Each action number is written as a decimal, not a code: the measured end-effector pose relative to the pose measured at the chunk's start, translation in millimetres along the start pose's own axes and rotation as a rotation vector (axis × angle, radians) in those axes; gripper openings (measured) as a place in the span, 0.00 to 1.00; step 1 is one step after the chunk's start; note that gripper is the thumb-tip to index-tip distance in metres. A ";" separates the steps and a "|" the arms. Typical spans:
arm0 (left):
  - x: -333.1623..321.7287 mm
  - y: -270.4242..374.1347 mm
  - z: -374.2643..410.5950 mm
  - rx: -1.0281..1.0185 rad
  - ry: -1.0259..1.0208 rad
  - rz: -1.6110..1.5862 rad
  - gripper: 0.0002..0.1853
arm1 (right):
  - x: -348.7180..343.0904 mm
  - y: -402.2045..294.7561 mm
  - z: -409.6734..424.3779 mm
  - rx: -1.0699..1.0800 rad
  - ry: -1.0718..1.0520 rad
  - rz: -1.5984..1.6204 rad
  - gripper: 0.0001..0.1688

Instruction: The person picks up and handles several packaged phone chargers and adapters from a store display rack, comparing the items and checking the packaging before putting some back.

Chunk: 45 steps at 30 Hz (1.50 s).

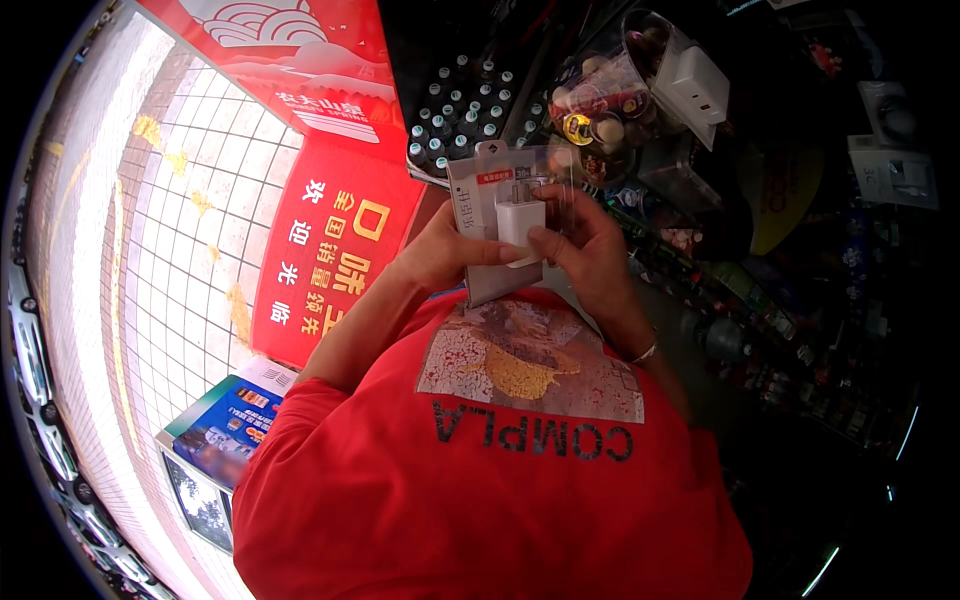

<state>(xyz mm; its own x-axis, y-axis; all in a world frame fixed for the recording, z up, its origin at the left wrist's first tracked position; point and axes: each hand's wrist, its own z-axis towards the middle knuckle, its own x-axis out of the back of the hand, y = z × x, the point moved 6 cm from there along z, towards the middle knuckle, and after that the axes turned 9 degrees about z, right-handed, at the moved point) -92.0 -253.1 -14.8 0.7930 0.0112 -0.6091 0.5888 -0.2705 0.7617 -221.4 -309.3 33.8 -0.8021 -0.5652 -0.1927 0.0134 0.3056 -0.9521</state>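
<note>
In front of my red shirt, both hands hold a hang-tab charger package [482,217] upright. It is pale card with clear plastic at its right side, and it bears writing. A white plug-in power adapter [520,223] with metal prongs pointing up shows on its front. I cannot tell whether the adapter lies under the plastic. My left hand [435,253] grips the lower left edge, its thumb across the adapter's lower part. My right hand [589,240] pinches the right side, with its thumb against the adapter's edge and the index finger near the prongs.
Several capped bottles [457,112] stand beyond the package. To their right are a clear plastic tub [600,105] of wrapped items and a large white charger-shaped block [694,86]. Packaged accessories [892,172] lie farther right. A red mat [300,247] covers pale floor tiles [217,150] at left.
</note>
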 end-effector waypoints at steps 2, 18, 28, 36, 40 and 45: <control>0.1 -0.7 0.0 -0.006 0.000 0.003 0.31 | 1.5 0.9 -0.5 0.015 0.004 -0.011 0.21; 2.5 -2.7 -0.9 0.013 0.030 -0.039 0.31 | -2.3 1.0 -2.3 0.032 0.001 -0.014 0.20; 0.9 1.5 -1.0 -0.013 0.010 -0.066 0.30 | -2.1 -1.7 2.6 0.071 0.034 -0.033 0.18; -13.6 14.6 -4.1 -0.033 0.052 0.154 0.28 | 2.9 4.3 6.1 0.079 0.038 -0.067 0.38; -12.3 10.9 0.1 -0.033 0.059 0.239 0.29 | 1.5 -2.3 2.4 0.067 0.048 -0.102 0.49; -23.6 18.1 4.3 -0.060 0.019 0.335 0.31 | 6.1 5.0 4.7 0.072 0.095 -0.084 0.49</control>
<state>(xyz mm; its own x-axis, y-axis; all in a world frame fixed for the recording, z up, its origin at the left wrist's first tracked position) -100.7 -262.4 12.3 0.9464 -0.0511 -0.3188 0.3025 -0.2048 0.9309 -223.4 -314.9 26.8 -0.8552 -0.5103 -0.0911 -0.0166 0.2026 -0.9791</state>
